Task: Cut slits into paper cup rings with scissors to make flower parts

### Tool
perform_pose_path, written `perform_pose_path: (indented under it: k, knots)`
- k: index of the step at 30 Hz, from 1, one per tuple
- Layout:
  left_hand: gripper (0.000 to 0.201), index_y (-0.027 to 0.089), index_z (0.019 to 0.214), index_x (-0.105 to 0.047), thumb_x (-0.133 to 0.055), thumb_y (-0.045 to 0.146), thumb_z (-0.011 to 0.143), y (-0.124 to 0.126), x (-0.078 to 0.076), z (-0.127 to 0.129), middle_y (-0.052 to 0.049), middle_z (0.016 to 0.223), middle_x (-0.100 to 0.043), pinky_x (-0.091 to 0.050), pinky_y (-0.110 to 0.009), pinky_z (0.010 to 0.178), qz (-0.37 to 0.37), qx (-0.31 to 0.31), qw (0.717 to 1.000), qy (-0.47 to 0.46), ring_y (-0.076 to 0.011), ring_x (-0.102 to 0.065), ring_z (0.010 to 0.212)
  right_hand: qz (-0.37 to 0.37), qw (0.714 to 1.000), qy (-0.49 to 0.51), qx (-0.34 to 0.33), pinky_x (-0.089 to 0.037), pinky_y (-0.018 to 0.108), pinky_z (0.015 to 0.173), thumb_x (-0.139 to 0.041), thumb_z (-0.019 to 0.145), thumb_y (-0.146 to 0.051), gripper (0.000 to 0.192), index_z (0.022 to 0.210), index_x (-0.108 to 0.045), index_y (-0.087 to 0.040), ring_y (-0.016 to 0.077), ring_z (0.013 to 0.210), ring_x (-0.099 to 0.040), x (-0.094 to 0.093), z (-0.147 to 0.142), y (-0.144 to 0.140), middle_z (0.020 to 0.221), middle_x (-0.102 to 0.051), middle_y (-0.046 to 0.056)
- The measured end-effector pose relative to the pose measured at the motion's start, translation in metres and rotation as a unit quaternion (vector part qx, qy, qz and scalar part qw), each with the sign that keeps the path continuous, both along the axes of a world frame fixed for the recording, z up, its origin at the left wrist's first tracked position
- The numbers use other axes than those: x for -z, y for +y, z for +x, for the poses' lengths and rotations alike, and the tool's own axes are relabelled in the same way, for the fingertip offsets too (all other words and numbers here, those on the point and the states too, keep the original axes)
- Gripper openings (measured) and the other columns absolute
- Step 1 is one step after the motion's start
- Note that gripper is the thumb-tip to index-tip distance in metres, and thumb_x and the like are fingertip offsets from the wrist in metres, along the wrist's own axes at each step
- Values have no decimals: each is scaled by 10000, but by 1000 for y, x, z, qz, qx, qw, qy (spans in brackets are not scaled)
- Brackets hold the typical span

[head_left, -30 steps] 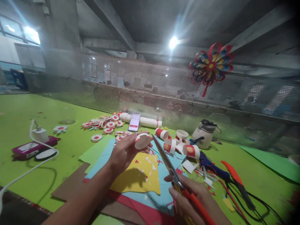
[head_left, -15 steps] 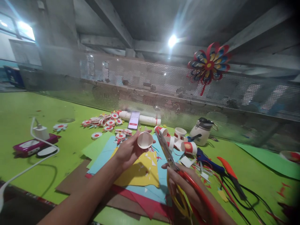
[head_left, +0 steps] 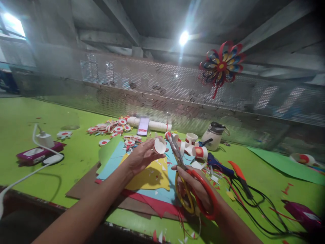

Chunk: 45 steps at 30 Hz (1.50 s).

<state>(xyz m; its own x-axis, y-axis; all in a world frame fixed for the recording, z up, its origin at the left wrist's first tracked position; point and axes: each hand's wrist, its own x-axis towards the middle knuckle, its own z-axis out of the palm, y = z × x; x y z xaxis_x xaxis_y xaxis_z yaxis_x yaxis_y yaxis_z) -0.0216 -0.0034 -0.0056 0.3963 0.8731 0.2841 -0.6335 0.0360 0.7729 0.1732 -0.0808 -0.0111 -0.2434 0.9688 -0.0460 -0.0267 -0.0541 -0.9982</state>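
Note:
My left hand (head_left: 140,155) is closed around a small white paper cup (head_left: 160,145), its round mouth turned toward me. In my right hand (head_left: 195,185) is a pair of scissors (head_left: 179,156) with one red and one yellow handle loop, the blades pointing up and slightly left. The blades look closed together and stand just right of the cup, apart from it. Below both hands lie yellow paper (head_left: 147,178) with white and red scraps on it and light blue sheets (head_left: 111,162) beneath.
A heap of red-and-white paper discs (head_left: 111,128), a phone (head_left: 143,126) and a white tube (head_left: 158,125) lie behind. To the right are cut cups (head_left: 201,152), a jug (head_left: 212,136), a blue glue gun (head_left: 220,165), an orange-handled tool (head_left: 238,174) and cables. A purple power strip (head_left: 38,154) sits left.
My left hand has tilted the cup and shifted it slightly right. The scissors have turned a little, showing more of both loops. The whole view has moved slightly.

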Motion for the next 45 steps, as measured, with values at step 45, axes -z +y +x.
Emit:
perform_pose_path:
  k: [45]
  knots:
    - [382,240,1086,-631,-680,168,714,-16,10,21,-49,1127,-641,-401,-283,874,113,3,988,104,-183,-554,1030,147,986,-9,79,-507,280,595,-598,758,-256,132,852,-580,-165,149,576,-621,-16,-13,18,650,-606,-18]
